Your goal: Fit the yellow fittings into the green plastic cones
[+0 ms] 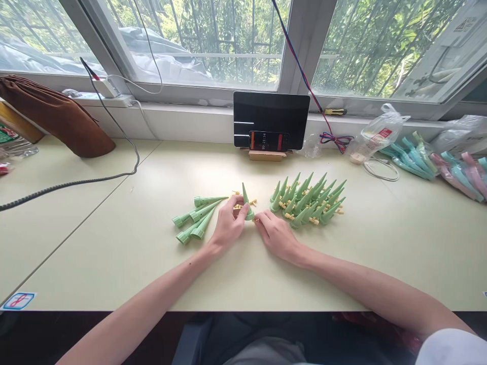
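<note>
Item: green cone (246, 204), plastic, held point-up just above the worktop (114, 243), at its middle, between two stocks. Left hand (227, 224): fingers closed round the cone's wide base, thumb in front, apparently to keep the base turned toward the other hand. Right hand (277, 234): palm down, fingertips at the cone's base beside a small yellow bit; whether they pinch it cannot be told. Loose yellow fittings (239, 203): scattered just behind the cone, within reach of both hands. Plain cones (197, 219): lying fanned to the left. Fitted cones (306, 201): a dense cluster carrying yellow pieces, to the right, seemingly kept apart by kind. Tablet (271, 117) and phone (268, 141): propped against the sill.
</note>
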`<state>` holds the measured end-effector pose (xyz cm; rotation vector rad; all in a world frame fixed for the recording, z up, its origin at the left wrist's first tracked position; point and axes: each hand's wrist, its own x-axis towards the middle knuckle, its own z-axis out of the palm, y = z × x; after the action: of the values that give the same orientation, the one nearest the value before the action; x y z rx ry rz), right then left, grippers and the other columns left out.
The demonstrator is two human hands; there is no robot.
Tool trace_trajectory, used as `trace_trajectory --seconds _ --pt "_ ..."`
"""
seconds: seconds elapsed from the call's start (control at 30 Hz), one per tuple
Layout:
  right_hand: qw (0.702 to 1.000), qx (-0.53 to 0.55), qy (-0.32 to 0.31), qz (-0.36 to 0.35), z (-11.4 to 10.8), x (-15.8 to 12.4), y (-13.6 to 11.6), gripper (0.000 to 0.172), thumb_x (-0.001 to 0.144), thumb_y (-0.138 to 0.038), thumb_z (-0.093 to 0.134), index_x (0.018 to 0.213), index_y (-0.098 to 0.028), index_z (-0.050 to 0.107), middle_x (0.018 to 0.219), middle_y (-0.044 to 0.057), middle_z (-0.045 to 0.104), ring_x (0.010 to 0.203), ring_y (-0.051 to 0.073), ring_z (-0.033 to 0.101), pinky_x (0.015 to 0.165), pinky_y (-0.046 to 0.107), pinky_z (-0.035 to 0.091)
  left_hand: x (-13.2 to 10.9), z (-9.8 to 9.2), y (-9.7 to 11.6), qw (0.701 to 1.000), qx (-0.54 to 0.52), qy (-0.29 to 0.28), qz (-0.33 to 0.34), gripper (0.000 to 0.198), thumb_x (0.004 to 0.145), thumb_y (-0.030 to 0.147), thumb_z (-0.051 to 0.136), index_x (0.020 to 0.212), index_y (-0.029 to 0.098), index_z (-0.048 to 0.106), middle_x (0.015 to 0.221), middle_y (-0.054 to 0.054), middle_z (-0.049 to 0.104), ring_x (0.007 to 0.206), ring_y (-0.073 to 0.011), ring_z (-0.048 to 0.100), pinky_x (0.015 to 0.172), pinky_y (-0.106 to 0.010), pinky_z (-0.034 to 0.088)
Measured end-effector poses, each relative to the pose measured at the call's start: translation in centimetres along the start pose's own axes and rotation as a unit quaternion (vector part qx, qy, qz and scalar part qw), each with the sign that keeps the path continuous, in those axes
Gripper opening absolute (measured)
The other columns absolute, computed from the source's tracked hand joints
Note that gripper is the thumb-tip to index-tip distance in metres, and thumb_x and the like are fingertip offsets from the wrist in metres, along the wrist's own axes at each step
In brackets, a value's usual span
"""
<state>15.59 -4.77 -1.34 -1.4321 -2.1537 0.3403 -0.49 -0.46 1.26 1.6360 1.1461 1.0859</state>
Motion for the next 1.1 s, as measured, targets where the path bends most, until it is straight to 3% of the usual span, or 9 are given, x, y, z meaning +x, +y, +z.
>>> trace_trajectory --seconds 0.2,0.33,0.6,0.9,1.1 --pt "0.998 0.061 0.034 -0.002 -0.04 0.01 0.2 0.028 0.101 -0.017 0.037 0.121 -0.017 0.056 0.097 0.008 0.064 0.08 0.019 0.062 0.072 0.03 0.049 0.0 0.02 0.1 0.999 -0.031 -0.005 -0.005 0.022 0.091 0.04 0.055 0.096 0.018 0.055 0.09 -0.003 0.061 0.06 -0.0083 0.052 0.05 -0.019 0.042" --pt "0.989 0.124 0.084 -0.016 0.04 -0.06 0.45 0.025 0.1 -0.018 0.038 0.116 -0.018 0.058 0.099 0.009 0.065 0.082 0.019 0.063 0.076 0.031 0.051 -0.03 0.04 0.11 0.999 -0.041 -0.01 -0.006 0.022 0.092 0.039 0.055 0.097 0.018 0.055 0.091 -0.003 0.06 0.059 -0.0074 0.051 0.047 -0.019 0.04" --pt "0.968 0.187 0.168 -0.001 -0.25 -0.47 -0.02 0.01 0.098 -0.026 0.048 0.104 -0.021 0.055 0.083 0.002 0.066 0.057 0.012 0.058 0.056 0.025 0.05 -0.01 0.16 -0.19 0.999 -0.029 -0.017 -0.004 0.024 0.091 0.041 0.056 0.097 0.018 0.055 0.093 -0.004 0.06 0.058 -0.0068 0.051 0.045 -0.017 0.04" --pt "0.956 0.234 0.172 0.028 -0.4 -0.4 0.02 0.014 0.097 -0.032 0.051 0.088 -0.021 0.052 0.071 -0.002 0.057 0.053 0.01 0.053 0.054 0.024 0.048 -0.08 0.18 -0.21 0.998 -0.048 -0.046 0.0 0.028 0.09 0.045 0.058 0.097 0.018 0.057 0.092 -0.004 0.062 0.063 -0.0094 0.055 0.05 -0.019 0.049" --pt "0.948 0.259 0.181 0.038 -0.56 -0.4 -0.09 0.011 0.096 -0.031 0.052 0.093 -0.021 0.053 0.075 0.0 0.06 0.056 0.011 0.056 0.056 0.025 0.052 -0.14 0.17 -0.52 0.997 -0.05 -0.053 0.008 0.025 0.091 0.041 0.057 0.098 0.017 0.057 0.091 -0.004 0.06 0.068 -0.011 0.057 0.058 -0.023 0.054"
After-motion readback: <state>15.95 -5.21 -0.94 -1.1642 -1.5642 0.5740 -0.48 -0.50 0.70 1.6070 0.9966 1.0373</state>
